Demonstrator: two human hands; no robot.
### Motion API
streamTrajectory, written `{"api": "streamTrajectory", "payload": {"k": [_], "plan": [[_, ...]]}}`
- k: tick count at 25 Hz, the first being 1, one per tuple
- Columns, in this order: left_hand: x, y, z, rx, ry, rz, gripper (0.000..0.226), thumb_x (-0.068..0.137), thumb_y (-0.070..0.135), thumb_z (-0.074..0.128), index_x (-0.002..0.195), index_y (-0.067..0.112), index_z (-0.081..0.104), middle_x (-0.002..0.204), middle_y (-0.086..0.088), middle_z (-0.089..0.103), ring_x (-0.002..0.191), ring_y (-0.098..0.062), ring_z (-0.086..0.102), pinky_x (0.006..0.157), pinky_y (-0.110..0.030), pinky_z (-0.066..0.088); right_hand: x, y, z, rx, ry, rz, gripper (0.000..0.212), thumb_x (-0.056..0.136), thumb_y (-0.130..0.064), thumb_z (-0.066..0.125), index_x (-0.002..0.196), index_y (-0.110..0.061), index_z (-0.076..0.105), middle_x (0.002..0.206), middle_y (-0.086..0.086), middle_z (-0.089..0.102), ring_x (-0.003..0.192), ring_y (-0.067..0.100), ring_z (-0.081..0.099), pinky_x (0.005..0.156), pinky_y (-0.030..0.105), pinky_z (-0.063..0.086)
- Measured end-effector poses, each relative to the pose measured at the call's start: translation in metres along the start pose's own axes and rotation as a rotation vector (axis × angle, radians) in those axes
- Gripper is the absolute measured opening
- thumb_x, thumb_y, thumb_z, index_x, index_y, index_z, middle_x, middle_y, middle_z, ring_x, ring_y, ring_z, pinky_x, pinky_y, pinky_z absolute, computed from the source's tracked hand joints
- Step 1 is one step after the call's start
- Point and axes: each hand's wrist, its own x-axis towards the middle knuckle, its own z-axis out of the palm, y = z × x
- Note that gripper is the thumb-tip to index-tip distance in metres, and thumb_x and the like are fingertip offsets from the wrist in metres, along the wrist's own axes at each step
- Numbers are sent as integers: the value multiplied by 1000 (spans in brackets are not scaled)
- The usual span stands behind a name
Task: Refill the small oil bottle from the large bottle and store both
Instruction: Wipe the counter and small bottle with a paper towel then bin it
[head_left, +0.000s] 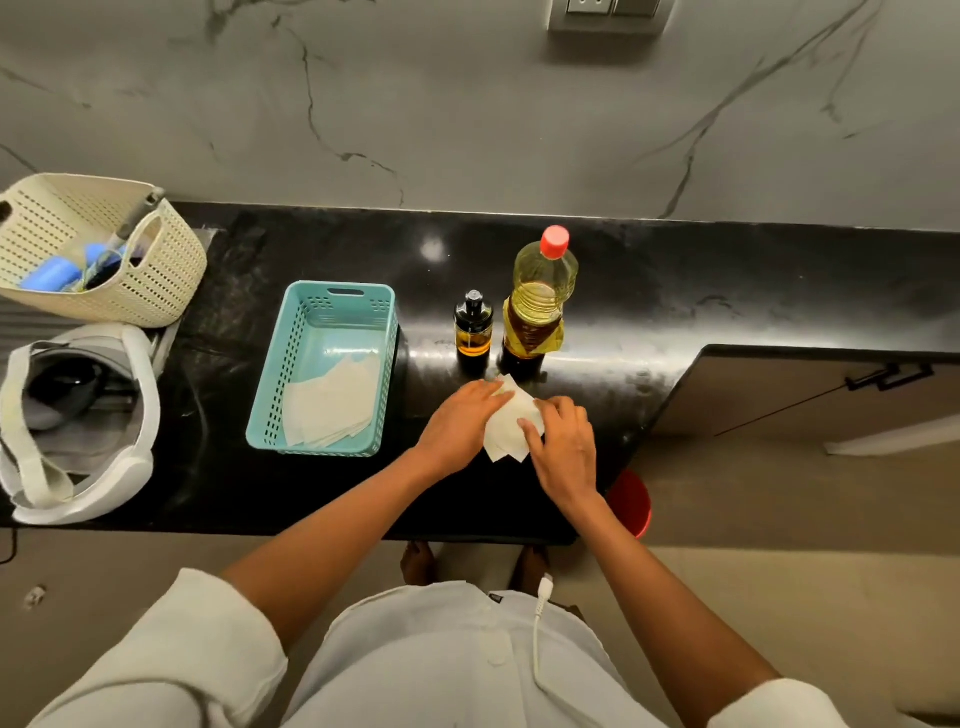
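Both hands flat on paper napkin (511, 420) near counter edge: left hand (460, 423) and right hand (563, 447) pressing, not gripping. Small oil bottle (472, 325) and large bottle (540, 296) upright just beyond, capped. Risk: knuckles nudging bottles, tipping.

The white paper (511, 423) is partly covered by both hands' fingers (530, 428); the desk (727, 291) beyond them is cut off at right.
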Motion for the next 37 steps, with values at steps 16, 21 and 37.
{"api": "streamTrajectory", "payload": {"k": [16,21,37], "plan": [[-2,-21,-4,212,-21,77,48,101,46,66,142,21,66,146,-5,52,126,-25,51,99,-39,51,8,-1,0,100,-149,-243,22,97,-39,70,108,-20,69,107,-3,66,94,17,58,78,34,51],[-13,-25,3,247,-67,78,65,98,44,70,156,21,52,154,-5,44,133,-25,47,107,-39,48,-2,6,3,-19,-231,-300,44,97,-51,66,128,-19,71,128,0,64,109,20,58,87,31,50],[1,-17,-27,-944,32,-294,14,93,10,80,107,6,81,91,-9,80,83,-14,74,76,-25,61,52,-19,-51,645,-502,95,16,87,-22,84,98,-29,76,94,-7,77,85,4,71,73,21,55]]}}
